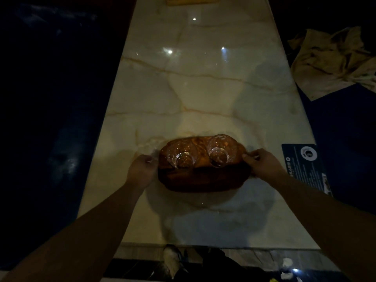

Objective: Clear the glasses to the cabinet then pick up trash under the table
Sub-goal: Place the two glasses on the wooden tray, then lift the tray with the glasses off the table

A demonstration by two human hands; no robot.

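A brown wooden tray [203,180] rests on the pale marble table [203,88], near its front end. Two clear glasses stand on the tray's far half: one on the left [181,157] and one on the right [218,152]. My left hand [142,169] grips the tray's left edge. My right hand [262,162] grips its right edge. Scraps of white and yellow trash [286,268] lie on the dark floor at the lower right, past the table's front edge.
A dark printed card [307,167] lies at the table's right edge. A crumpled beige cloth [333,62] sits on a dark blue seat at the right. A wooden item [191,0] shows at the table's far end. My shoe [173,259] is below the front edge.
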